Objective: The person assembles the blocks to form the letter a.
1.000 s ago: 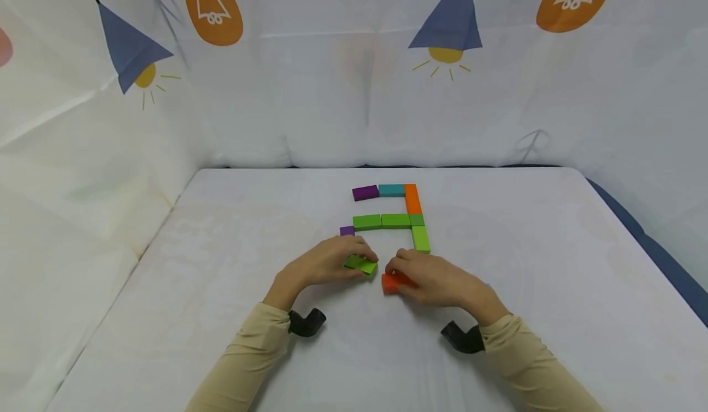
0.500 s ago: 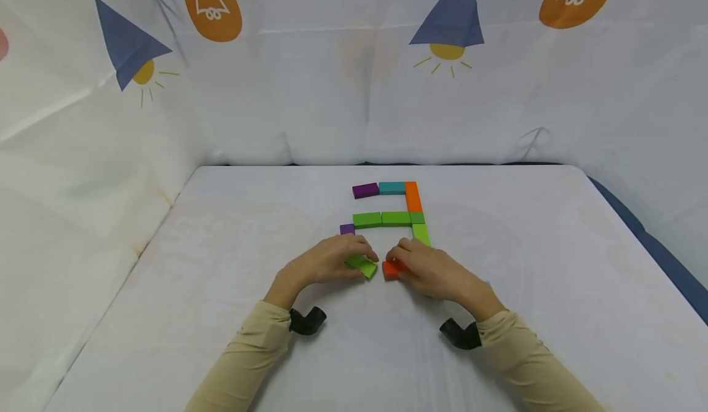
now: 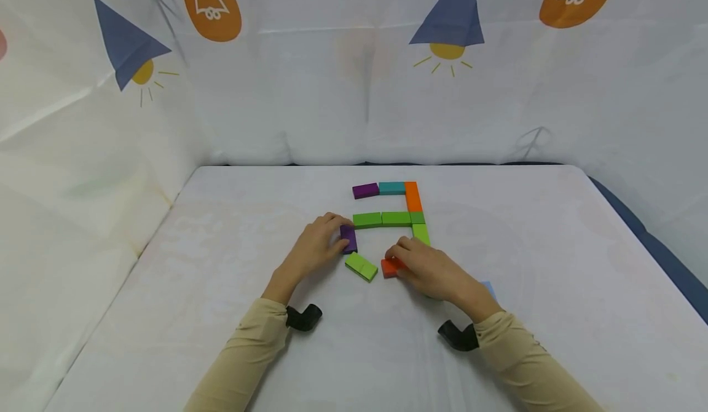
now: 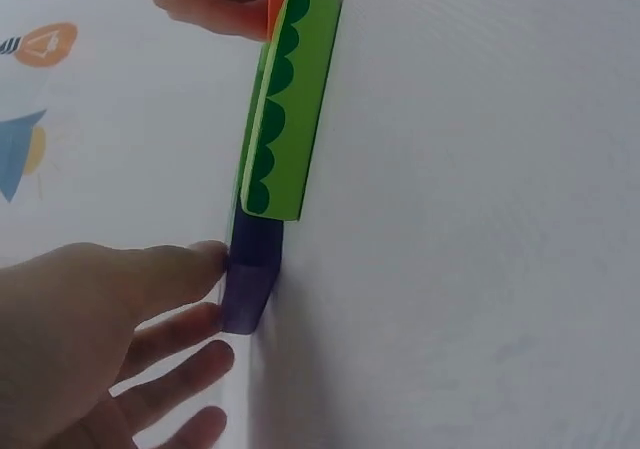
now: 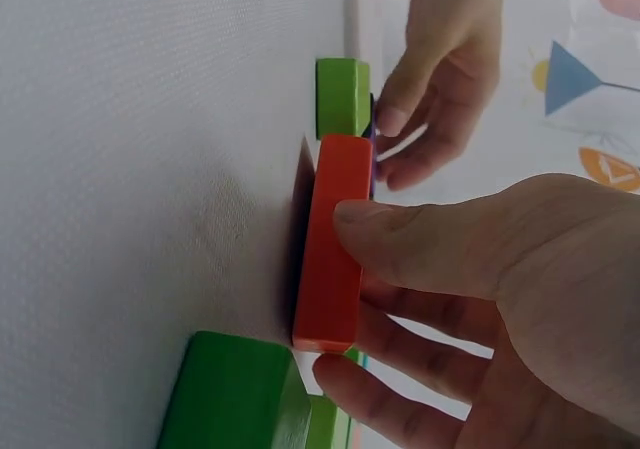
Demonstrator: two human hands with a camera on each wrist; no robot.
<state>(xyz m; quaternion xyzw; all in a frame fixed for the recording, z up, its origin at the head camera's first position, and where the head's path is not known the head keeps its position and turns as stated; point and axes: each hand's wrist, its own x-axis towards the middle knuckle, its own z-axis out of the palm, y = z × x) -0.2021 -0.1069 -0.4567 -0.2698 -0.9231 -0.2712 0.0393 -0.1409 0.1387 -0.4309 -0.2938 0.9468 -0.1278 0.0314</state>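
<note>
My left hand (image 3: 311, 246) pinches a purple block (image 3: 349, 240) between thumb and fingers, at the left side of a block outline on the table. Just below it lies a light green block (image 3: 361, 267), tilted, with dark green scallops on its side in the left wrist view. My right hand (image 3: 434, 270) grips a red-orange block (image 5: 335, 244), its thumb on the near face and fingers behind. That block's left end is close to the light green one. A dark green block (image 5: 235, 394) sits near the red-orange block in the right wrist view, mostly hidden under my hand in the head view.
Beyond my hands, green blocks (image 3: 395, 219) form a row. An orange block (image 3: 413, 197), a teal block (image 3: 391, 188) and a dark purple block (image 3: 365, 190) stand farther back. A light blue piece (image 3: 489, 288) shows behind my right wrist. White cloth walls surround the table (image 3: 249, 215).
My left hand has let go of the light green block and moved up and left to the purple block. My right hand has slid the red-orange block slightly away from me.
</note>
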